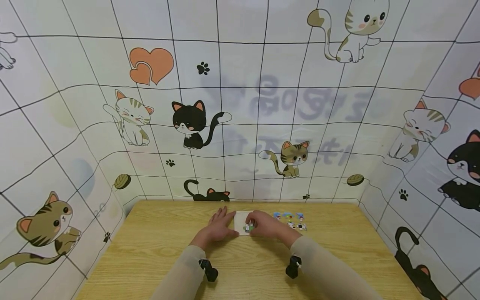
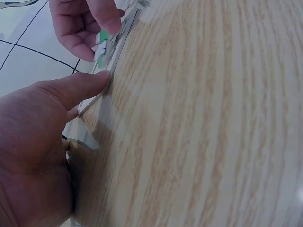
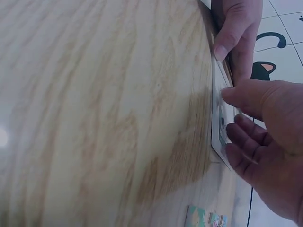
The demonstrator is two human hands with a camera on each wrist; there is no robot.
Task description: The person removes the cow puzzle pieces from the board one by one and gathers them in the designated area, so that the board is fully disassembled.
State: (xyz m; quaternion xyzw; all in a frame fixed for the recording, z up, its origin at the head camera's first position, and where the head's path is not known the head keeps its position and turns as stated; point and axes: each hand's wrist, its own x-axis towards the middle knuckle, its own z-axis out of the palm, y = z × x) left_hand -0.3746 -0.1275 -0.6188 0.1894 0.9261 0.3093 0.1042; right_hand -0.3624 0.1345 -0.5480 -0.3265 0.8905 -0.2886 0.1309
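A flat white puzzle board with a thin rim lies near the back of the wooden table. My left hand rests at its left side with the fingers stretched, and in the left wrist view the thumb touches the near edge. Over the board's right part, my right hand pinches a small green-and-white puzzle piece between thumb and fingers. Colourful printing shows beside those fingertips in the head view. The fingers of the right hand partly cover both piece and board.
Several small picture pieces lie in two rows right of the board, among them a blue one and a black-and-white one. A cat-printed wall sheet stands behind the table and along both sides.
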